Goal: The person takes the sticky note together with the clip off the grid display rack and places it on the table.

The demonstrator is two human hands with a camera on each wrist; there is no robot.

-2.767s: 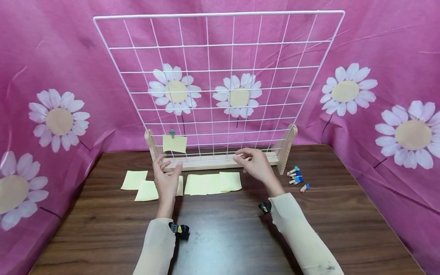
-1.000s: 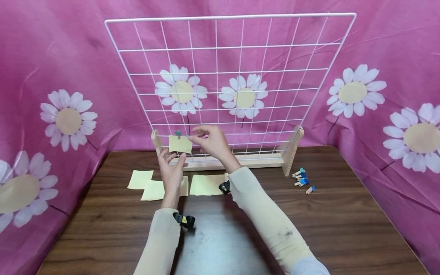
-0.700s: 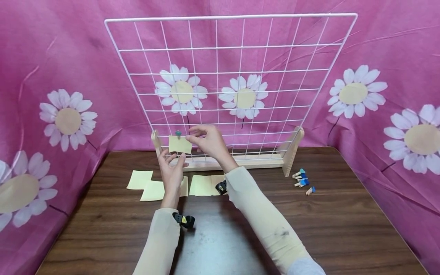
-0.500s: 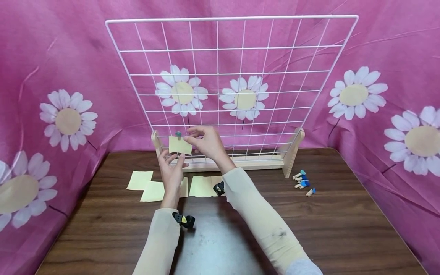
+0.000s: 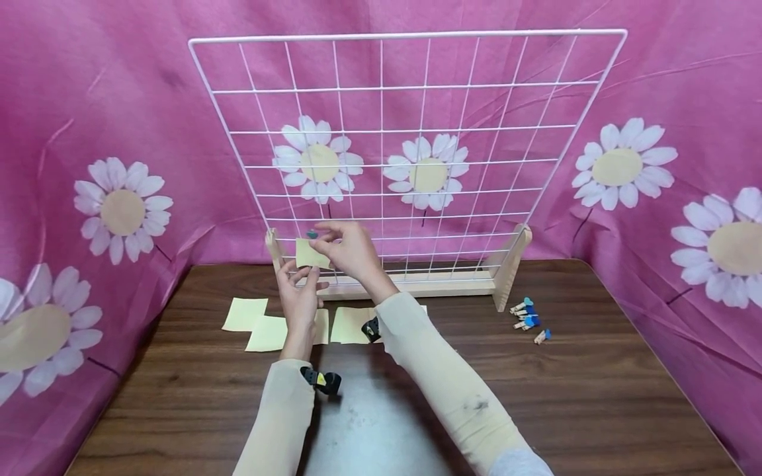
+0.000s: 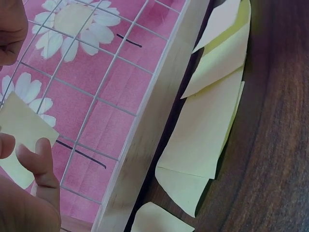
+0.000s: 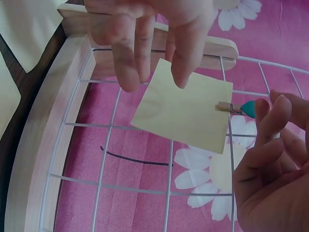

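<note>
A yellow sticky note (image 7: 188,111) hangs on the white wire grid, held at its top edge by a small wooden clothespin (image 7: 224,106) with a teal heart. My right hand (image 5: 351,251) is at that clothespin, thumb and forefinger close to the heart and partly covering it. Whether they pinch it is unclear. Below the note, my left hand (image 5: 297,301) is raised with its fingers spread. In the right wrist view its thumb (image 7: 186,63) overlaps the note's lower edge from the front; firm contact cannot be made out.
The wire grid (image 5: 405,86) stands in a wooden base (image 5: 440,285) on a brown table (image 5: 428,410). More sticky notes (image 5: 245,313) lie before the base, some behind my hands. Several loose clothespins with blue or teal hearts (image 5: 524,320) lie at right. Flowered pink cloth surrounds everything.
My right hand has come leftward from the grid's middle to the clothespin and, over the last half second, edged further left over the note. My left hand has risen slightly to the note's lower edge.
</note>
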